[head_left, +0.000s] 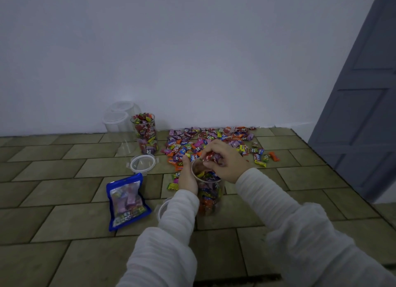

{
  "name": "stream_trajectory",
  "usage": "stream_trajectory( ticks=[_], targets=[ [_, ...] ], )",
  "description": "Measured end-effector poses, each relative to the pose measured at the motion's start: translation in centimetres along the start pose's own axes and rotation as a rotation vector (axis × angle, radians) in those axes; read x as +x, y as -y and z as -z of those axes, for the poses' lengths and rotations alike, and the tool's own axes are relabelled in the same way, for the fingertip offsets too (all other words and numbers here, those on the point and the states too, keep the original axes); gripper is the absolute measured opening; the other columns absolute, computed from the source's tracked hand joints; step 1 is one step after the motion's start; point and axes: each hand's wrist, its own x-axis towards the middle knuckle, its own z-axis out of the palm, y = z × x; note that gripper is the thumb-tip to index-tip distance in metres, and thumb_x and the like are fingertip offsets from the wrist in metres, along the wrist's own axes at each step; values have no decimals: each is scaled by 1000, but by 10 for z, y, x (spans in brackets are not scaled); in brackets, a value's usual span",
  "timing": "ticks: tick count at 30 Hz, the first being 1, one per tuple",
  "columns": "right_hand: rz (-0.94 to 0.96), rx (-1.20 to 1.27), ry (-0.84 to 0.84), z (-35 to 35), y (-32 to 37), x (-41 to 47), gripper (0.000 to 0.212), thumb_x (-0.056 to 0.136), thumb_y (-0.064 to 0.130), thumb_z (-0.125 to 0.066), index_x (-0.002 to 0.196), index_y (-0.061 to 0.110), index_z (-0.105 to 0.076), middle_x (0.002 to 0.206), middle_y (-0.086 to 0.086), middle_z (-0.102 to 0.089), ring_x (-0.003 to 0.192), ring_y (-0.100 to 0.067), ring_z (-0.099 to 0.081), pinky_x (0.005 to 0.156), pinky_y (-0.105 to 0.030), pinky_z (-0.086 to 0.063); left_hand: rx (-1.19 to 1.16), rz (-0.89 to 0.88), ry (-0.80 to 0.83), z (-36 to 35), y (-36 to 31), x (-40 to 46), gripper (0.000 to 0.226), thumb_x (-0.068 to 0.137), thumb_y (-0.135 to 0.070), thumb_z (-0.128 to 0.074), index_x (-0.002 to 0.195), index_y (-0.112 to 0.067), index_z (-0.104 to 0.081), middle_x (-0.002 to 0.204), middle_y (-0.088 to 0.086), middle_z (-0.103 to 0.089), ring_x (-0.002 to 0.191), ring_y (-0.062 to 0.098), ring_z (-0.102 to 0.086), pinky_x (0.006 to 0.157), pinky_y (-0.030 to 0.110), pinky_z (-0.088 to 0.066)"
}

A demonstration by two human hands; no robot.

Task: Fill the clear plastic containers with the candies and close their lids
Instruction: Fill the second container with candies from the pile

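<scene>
Both arms reach forward from the near edge, clad in pale ribbed long sleeves. The left hand (188, 175) wraps from the left side around the clear plastic cylindrical container (211, 197), thumb up along its rim. The right hand (225, 160) hovers over the opening, palm down, fingers curled round a clutch of colourful wrapped candies (211, 157).

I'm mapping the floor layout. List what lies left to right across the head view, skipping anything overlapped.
Blue candy bag → loose lid → held container, gripped by the left hand → candy pile → orange candy → grey door.
</scene>
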Motion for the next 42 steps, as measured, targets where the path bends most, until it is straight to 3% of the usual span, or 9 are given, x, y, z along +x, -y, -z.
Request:
stream_trajectory(
  ticks=[6,12,18,27,30,32,36,39,42],
  targets=[
    [16,-21,-75,1,-2,0,13,85,14,-67,98,16,-68,95,14,-61,92,1,-55,84,-7,-40,42,-4,3,1,-3,-1,56,97,-55,-29,67,-24,-65,69,-6,-65,74,12,-59,74,27,-43],
    [-2,-40,-118,9,-5,-3,22,83,32,-71,104,23,-71,98,12,-70,78,-7,-65,74,-24,-53,23,58,-2,3,-6,-3,56,95,-59,-31,72,-24,-69,82,0,-68,90,22,-62,101,40,-43],
    [-25,-92,-139,13,-3,-8,39,76,34,-78,108,14,-69,93,12,-66,69,-12,-66,72,-27,-53,-9,48,21,4,-3,-2,64,95,-59,-33,56,-28,-74,80,-3,-72,97,25,-63,104,45,-41],
    [-44,77,-164,16,-13,2,13,85,30,-67,97,33,-66,85,24,-63,66,-11,-60,66,-27,-53,-40,115,93,7,2,6,60,92,-64,-36,74,-25,-79,90,5,-75,98,26,-66,98,42,-46],
    [-98,89,-102,20,-26,13,16,90,20,-63,97,35,-65,78,31,-61,63,-3,-53,59,-14,-43,-98,223,196,11,-1,7,64,92,-63,-34,100,-14,-75,104,13,-72,103,31,-65,88,40,-50],
    [-132,112,-53,22,-34,23,16,91,22,-62,96,38,-64,79,25,-63,62,-1,-48,56,-10,-38,-37,160,217,15,-6,13,58,96,-54,-35,106,-9,-71,104,13,-72,103,31,-65,86,38,-50],
    [-177,115,49,18,-56,47,12,92,27,-59,98,36,-64,88,11,-64,72,-21,-56,64,-26,-50,237,-16,56,24,-20,30,29,98,-29,-48,96,-10,-70,86,1,-71,81,17,-66,64,20,-53],
    [-229,72,179,12,-77,69,12,93,30,-57,102,34,-63,92,19,-59,83,-14,-57,72,-27,-49,330,-26,-5,26,-23,52,17,93,-31,-56,91,-20,-69,96,-2,-71,95,22,-65,88,41,-52],
    [-254,-35,302,0,-100,94,18,94,32,-55,111,31,-62,101,16,-58,91,-8,-55,85,-29,-49,467,-61,-54,25,-20,79,9,89,-31,-61,86,-26,-67,97,-1,-69,96,22,-63,93,47,-50]
  ],
)
